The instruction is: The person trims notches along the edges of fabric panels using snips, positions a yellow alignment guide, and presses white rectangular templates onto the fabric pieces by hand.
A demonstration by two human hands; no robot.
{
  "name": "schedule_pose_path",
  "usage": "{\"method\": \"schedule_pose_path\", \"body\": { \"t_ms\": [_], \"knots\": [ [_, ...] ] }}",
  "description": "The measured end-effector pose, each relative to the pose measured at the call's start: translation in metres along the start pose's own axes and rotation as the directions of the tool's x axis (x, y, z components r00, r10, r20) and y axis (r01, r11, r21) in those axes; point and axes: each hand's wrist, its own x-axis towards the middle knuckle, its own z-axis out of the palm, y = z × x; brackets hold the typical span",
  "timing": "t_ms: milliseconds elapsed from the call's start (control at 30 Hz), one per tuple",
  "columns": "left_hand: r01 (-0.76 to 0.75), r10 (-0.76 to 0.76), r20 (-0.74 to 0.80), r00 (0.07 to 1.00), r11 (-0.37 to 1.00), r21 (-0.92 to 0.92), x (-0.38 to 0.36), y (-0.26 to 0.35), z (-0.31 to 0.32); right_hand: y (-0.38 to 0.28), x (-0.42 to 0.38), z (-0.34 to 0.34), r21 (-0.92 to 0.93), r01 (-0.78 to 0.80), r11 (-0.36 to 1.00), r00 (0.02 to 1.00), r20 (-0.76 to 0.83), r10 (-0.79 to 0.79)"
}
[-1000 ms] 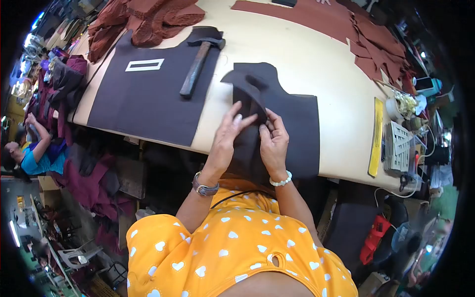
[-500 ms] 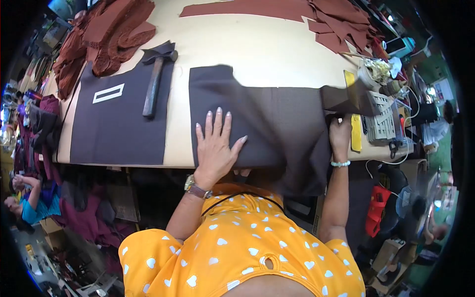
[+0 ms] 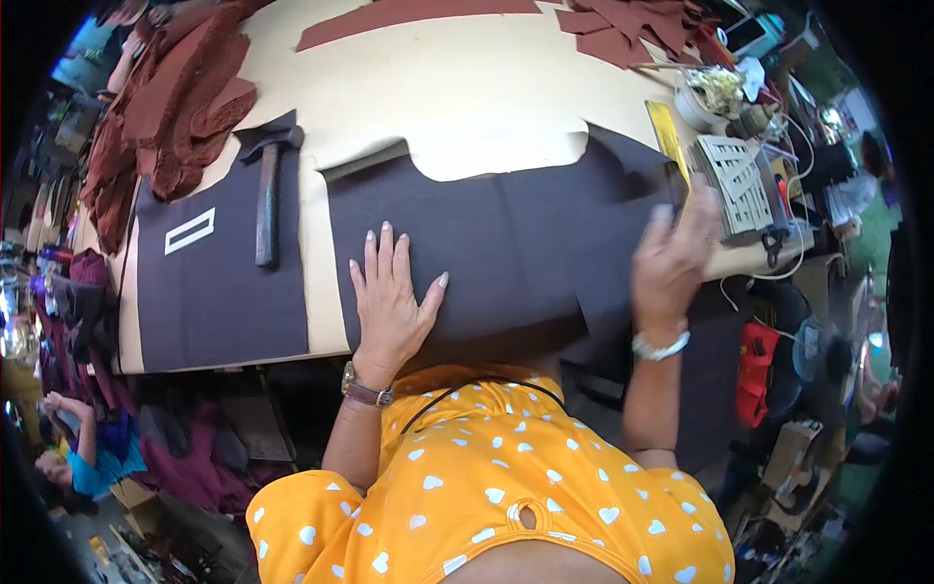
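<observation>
Dark cloth [image 3: 496, 243] is lying under the left hand [image 3: 391, 316], whose flat fingers are resting apart; its smooth edge is curving beyond their tips. Rightward, the right hand [image 3: 675, 255] is reaching its side, too blurred to tell whether its fingers are gripping.

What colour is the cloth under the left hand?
The cloth is dark purplish brown; head view, now.

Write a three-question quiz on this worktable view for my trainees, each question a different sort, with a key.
1. True or false: the left hand rests with its fingers spread on dark cloth.
2. Which tool lies on the leftmost dark panel? a) scissors b) hammer c) screwdriver
3. Which hand is nearer the yellow strip?

Key: 1. True. 2. b. 3. The right hand.
</observation>
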Motion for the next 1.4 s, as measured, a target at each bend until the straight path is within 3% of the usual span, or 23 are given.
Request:
{"method": "schedule_pose_path", "body": {
  "t_ms": [33,67,100,167,267,400,500,567,600,733,867,967,1033,1100,1167,1200,1233,1300,1400],
  "knots": [
    [0.005,-0.005,0.0,1.0,0.999,0.036,0.001,0.003,0.003,-0.036,-0.009,-0.008,0.21,0.023,0.977,0.999,0.031,-0.03],
    [0.006,-0.006,-0.002,1.0,0.997,0.072,0.001,0.005,0.005,-0.069,-0.019,-0.015,0.275,0.132,0.952,0.978,0.119,-0.169],
    [0.006,-0.005,-0.006,1.0,0.994,0.108,0.001,0.007,0.007,-0.1,-0.034,-0.014,0.412,0.129,0.902,0.934,0.256,-0.25],
    [-0.059,0.059,0.004,0.998,0.983,0.171,-0.001,-0.011,0.021,-0.146,-0.072,0.016,0.615,0.093,0.783,0.856,0.353,-0.378],
    [-0.079,0.079,0.008,0.997,0.982,0.171,0.0,-0.006,0.012,-0.146,-0.087,0.039,0.529,0.032,0.848,0.857,0.423,-0.296],
    [-0.048,0.049,-0.004,0.999,0.989,0.139,0.001,0.005,0.002,-0.065,-0.085,0.027,0.08,-0.038,0.996,0.908,0.418,0.002],
    [-0.054,0.058,-0.027,0.998,0.99,0.132,0.0,0.003,0.004,0.003,-0.1,0.015,-0.183,-0.145,0.972,0.918,0.341,0.201],
    [-0.06,0.064,-0.032,0.997,0.992,0.115,0.0,0.003,0.002,0.036,-0.104,0.004,-0.346,-0.149,0.926,0.933,0.262,0.248],
    [-0.034,0.031,0.031,0.999,0.992,0.122,0.0,0.005,-0.003,0.049,-0.103,-0.001,-0.306,-0.212,0.928,0.934,0.215,0.284],
    [-0.048,0.044,0.033,0.998,0.992,0.12,-0.004,0.0,-0.004,0.083,-0.062,-0.012,-0.219,-0.375,0.901,0.924,-0.011,0.382],
    [-0.061,0.057,0.036,0.998,0.992,0.114,-0.005,-0.003,-0.006,0.111,-0.044,0.018,-0.362,-0.414,0.835,0.872,0.104,0.477],
    [-0.058,0.056,0.023,0.998,0.993,0.103,-0.009,-0.006,-0.006,0.115,-0.044,0.026,-0.282,-0.429,0.858,0.882,0.074,0.465],
    [-0.07,0.068,0.018,0.998,0.993,0.093,-0.008,-0.006,-0.006,0.121,-0.036,0.023,-0.128,-0.527,0.84,0.835,0.11,0.54],
    [-0.069,0.068,0.017,0.998,0.994,0.09,-0.008,-0.007,-0.005,0.147,-0.033,0.036,0.115,-0.627,0.77,0.775,0.196,0.602],
    [-0.061,0.059,0.017,0.998,0.995,0.085,-0.008,-0.007,-0.005,0.149,-0.017,0.042,0.362,-0.601,0.712,0.794,0.173,0.582],
    [-0.053,0.052,0.017,0.998,0.995,0.079,-0.008,-0.007,-0.005,0.139,-0.007,0.036,0.33,-0.524,0.785,0.839,0.043,0.542],
    [-0.048,0.047,0.01,0.999,0.996,0.076,-0.008,-0.007,-0.005,0.133,0.003,0.034,0.418,-0.4,0.816,0.879,-0.077,0.471],
    [-0.038,0.038,0.003,0.999,0.997,0.071,-0.01,-0.008,-0.004,0.116,0.028,0.021,0.424,-0.249,0.871,0.884,-0.268,0.383],
    [-0.031,0.032,-0.01,0.999,0.995,0.091,-0.014,-0.008,-0.005,0.089,0.055,-0.01,0.582,-0.079,0.809,0.866,-0.362,0.346]
  ]
}}
